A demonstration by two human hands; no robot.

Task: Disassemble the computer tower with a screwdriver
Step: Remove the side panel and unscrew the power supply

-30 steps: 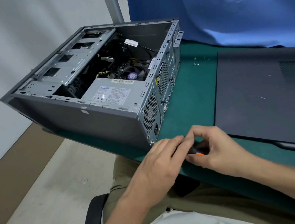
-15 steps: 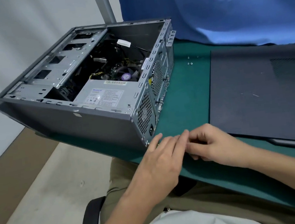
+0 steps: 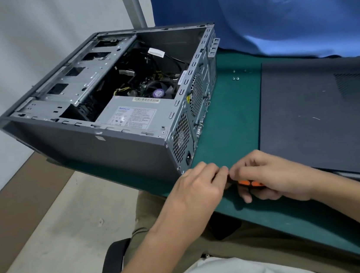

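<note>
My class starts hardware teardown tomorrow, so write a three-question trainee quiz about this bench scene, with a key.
1. True or false: the computer tower has its side closed.
2. Which hand wraps the orange screwdriver handle? A left B right C neither
3. Where do the loose screws lie?
Key: 1 false, it is open. 2 B, the right hand. 3 On the green mat, between tower and removed side panel.

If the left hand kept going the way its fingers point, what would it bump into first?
The left hand would almost at once meet the right hand, which grips the screwdriver; their fingertips look nearly touching, though depth is unclear.
</note>
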